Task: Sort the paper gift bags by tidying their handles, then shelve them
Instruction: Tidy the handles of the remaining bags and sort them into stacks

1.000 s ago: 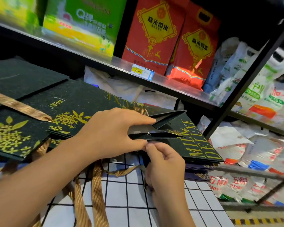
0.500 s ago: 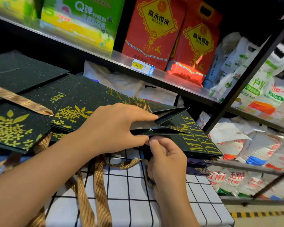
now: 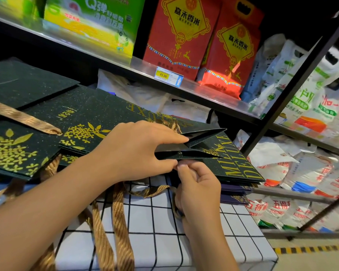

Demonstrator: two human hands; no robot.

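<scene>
While it lies flat on top of a stack of dark gift bags, the top bag (image 3: 114,114) has its open mouth toward the right, the folded side gusset (image 3: 205,134) spread into a V. The left hand (image 3: 137,151) grips that mouth edge: forefinger straight along the upper flap, thumb pressed under the lower flap. The right hand (image 3: 199,185) sits just below, its fingers (image 3: 184,169) curled, pinching at the lower edge beside the left thumb; what exactly they pinch is hidden. A gold ribbon handle (image 3: 151,191) trails from under the bag toward the right hand. More gold handles (image 3: 121,227) hang over the front of the table (image 3: 194,241), which has a white cloth with a black grid. Another bag (image 3: 14,149) with gold flowers lies to the left, a ribbon (image 3: 25,119) across it. Above, a shelf (image 3: 204,89) carries red rice packs (image 3: 184,34), a green box (image 3: 98,22) and a price tag (image 3: 167,76). White sacks (image 3: 294,173) are piled at right.
</scene>
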